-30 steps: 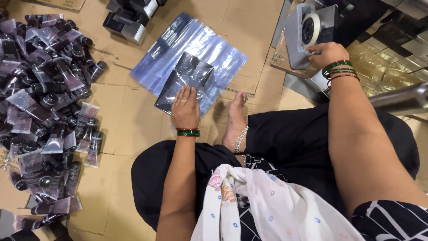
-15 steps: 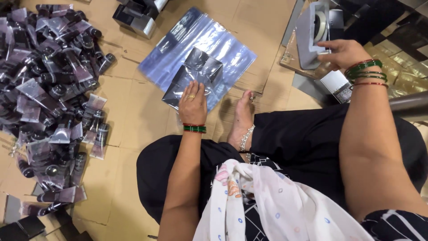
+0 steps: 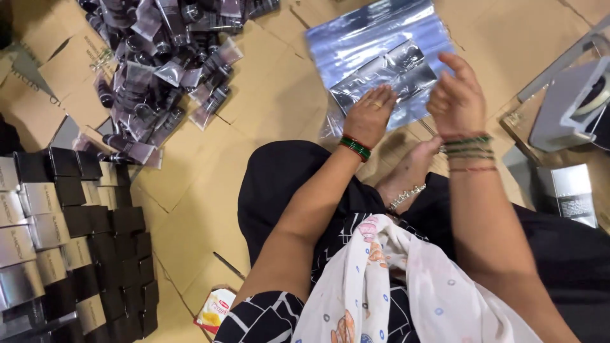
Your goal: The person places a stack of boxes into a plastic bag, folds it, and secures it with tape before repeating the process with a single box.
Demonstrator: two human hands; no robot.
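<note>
I sit on flattened cardboard [image 3: 210,190] with a pile of clear plastic bags [image 3: 381,35] in front of me. On top of it lies a clear packet [image 3: 406,67] holding dark tubes. My left hand [image 3: 370,114], with green bangles at the wrist, lies flat with its fingers on the packet's near edge. My right hand [image 3: 456,95] hovers just right of it over the packet's right end, fingers curled and thumb and fingertips close together. Whether anything is pinched between them does not show.
A heap of dark tubes in clear wrappers [image 3: 165,57] lies at the upper left. Rows of black and silver boxes [image 3: 63,235] line the left edge. A grey tape dispenser [image 3: 572,108] and a silver box [image 3: 572,190] stand at the right. A small sachet [image 3: 216,309] lies near my knee.
My right hand has left the tape dispenser and come leftward to the packet beside my left hand. The view has swung, so the boxes at the left now show.
</note>
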